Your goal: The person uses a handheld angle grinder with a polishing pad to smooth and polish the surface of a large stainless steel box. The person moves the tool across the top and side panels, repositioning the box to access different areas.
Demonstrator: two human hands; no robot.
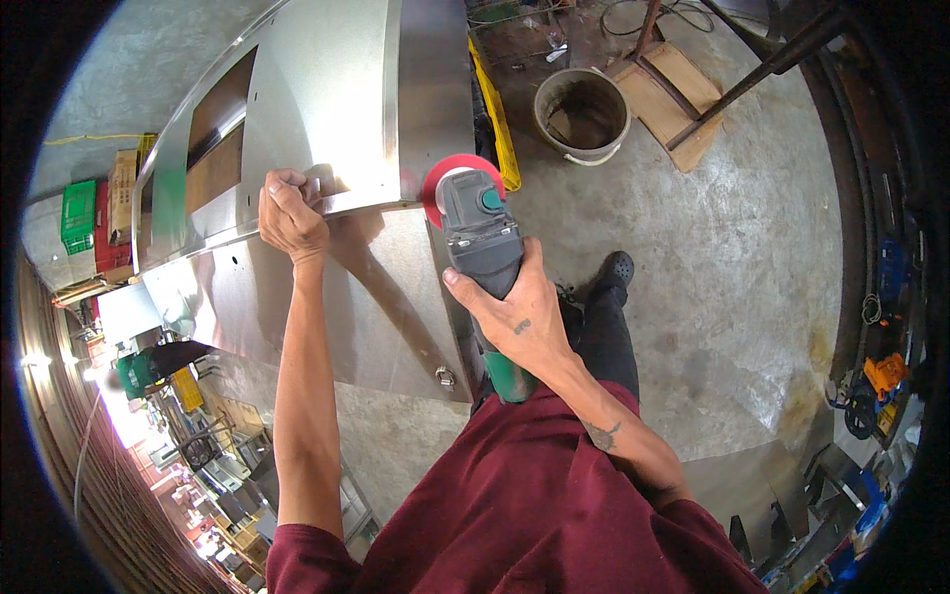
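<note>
My right hand (520, 317) is wrapped round the body of a grey and green angle grinder (482, 243). Its red disc (456, 170) is at the corner edge of a large shiny sheet-metal cabinet (307, 109); whether they touch I cannot tell. Over the cabinet's near edge is my left hand (292, 220), its fingers curled closed against the metal. What lies in those fingers, if anything, is hidden. A rectangular opening (220, 114) is cut in the upper face, and a small metal fitting (445, 376) sits low on the near face.
Beyond the cabinet's right side lies a yellow crate (498, 129). A bucket (582, 114) stands on the concrete floor (712, 267) near a piece of cardboard (693, 84) under metal legs. Orange and blue items line the right rim. Green and red crates (78, 216) are at far left.
</note>
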